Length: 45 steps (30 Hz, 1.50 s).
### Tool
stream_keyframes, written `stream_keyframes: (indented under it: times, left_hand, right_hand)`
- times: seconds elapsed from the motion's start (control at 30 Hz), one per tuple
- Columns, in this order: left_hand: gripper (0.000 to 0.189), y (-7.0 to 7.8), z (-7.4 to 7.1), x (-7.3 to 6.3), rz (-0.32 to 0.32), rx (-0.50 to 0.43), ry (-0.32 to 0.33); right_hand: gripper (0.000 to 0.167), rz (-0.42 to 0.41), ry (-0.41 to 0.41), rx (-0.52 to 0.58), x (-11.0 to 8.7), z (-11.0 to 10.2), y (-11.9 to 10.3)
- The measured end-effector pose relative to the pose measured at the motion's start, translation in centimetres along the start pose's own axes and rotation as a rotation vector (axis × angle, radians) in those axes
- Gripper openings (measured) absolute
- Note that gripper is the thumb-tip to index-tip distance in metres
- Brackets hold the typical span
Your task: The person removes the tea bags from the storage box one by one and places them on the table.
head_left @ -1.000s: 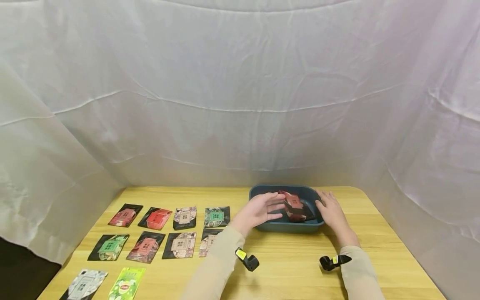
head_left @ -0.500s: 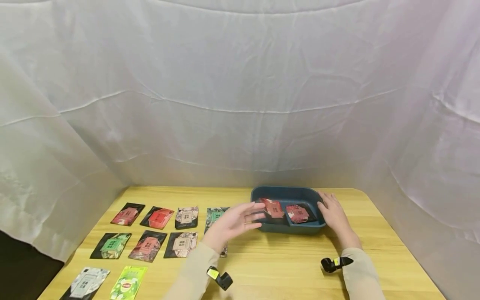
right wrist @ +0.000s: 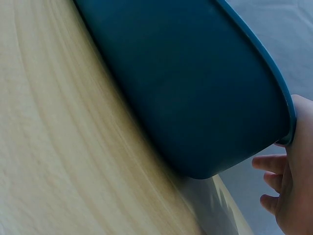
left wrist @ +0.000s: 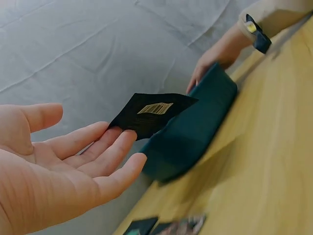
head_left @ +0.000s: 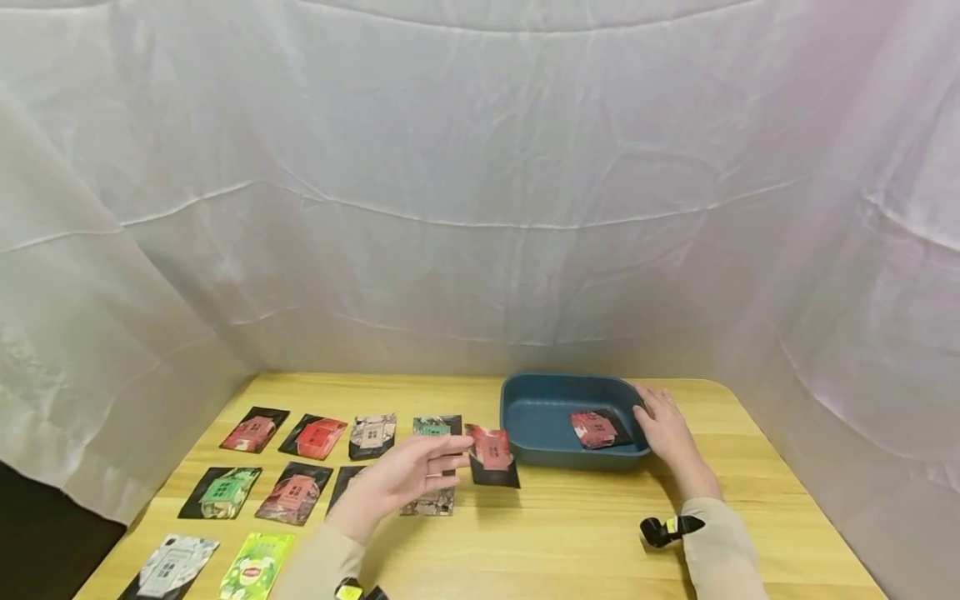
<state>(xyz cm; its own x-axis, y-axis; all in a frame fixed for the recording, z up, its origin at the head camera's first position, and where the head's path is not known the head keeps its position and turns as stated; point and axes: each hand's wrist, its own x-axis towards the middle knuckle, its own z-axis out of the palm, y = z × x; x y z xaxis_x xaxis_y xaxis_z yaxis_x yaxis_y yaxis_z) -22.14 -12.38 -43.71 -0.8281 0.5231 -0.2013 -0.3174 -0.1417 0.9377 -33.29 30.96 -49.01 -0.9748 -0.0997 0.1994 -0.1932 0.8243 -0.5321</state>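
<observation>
A black-and-red tea sachet [head_left: 492,450] is pinched between the fingers of my left hand [head_left: 408,475], left of the blue basin [head_left: 570,457]. In the left wrist view, the sachet's black back with a barcode [left wrist: 155,108] faces the camera, and the thumb stands away from it. My right hand [head_left: 670,429] grips the basin's right end at the rim, its fingers hanging outside the wall in the right wrist view. Inside the basin, near that end, lies another red-and-black tea sachet [head_left: 597,428].
Several flat tea sachets lie in rows on the wooden table's left side, including a red one [head_left: 313,437], a green one [head_left: 221,492], a silver one [head_left: 169,570] and a bright green Lipton one [head_left: 255,567]. White cloth [head_left: 480,192] hangs around the table.
My left hand has moved left, lifting the red tea sachet out of the basin and over its left rim. The right hand stays at the basin's right end.
</observation>
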Motion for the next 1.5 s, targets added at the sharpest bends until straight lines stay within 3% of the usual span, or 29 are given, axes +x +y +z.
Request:
stream_keyframes:
  times: [0.13,0.33,0.6,0.7,0.97,1.23,1.5]
  left_hand:
    - [0.051,-0.5,-1.5,-2.3,-0.014,0.005,-0.021]
    - [0.039,-1.6,-4.2,-5.6,-0.002,0.002,-0.117]
    - [0.039,-2.6,-7.3,-10.1,-0.028,-0.01,-0.191]
    - [0.041,-2.9,-8.5,-11.6,-0.06,0.014,-0.178]
    - [0.046,-3.1,-10.4,-14.2,-0.148,0.179,-0.044]
    - [0.044,-2.5,-11.2,-15.2,-0.171,0.237,-0.043]
    - [0.045,-2.3,-11.6,-15.7,-0.232,0.409,0.073]
  right_hand:
    - [0.051,0.006,-0.012,-0.001,0.0,0.1,-0.1]
    - [0.051,0.014,-0.012,0.005,0.0,0.1,-0.1]
    - [0.051,0.012,-0.01,0.009,-0.1,0.0,0.0]
    - [0.052,0.013,-0.012,0.013,-0.1,0.0,0.0]
    - [0.052,0.016,-0.019,0.021,-0.1,0.0,0.1]
    - [0.052,0.012,-0.012,0.026,0.0,0.0,0.1]
    - [0.052,-0.003,-0.002,0.02,0.0,0.1,0.2]
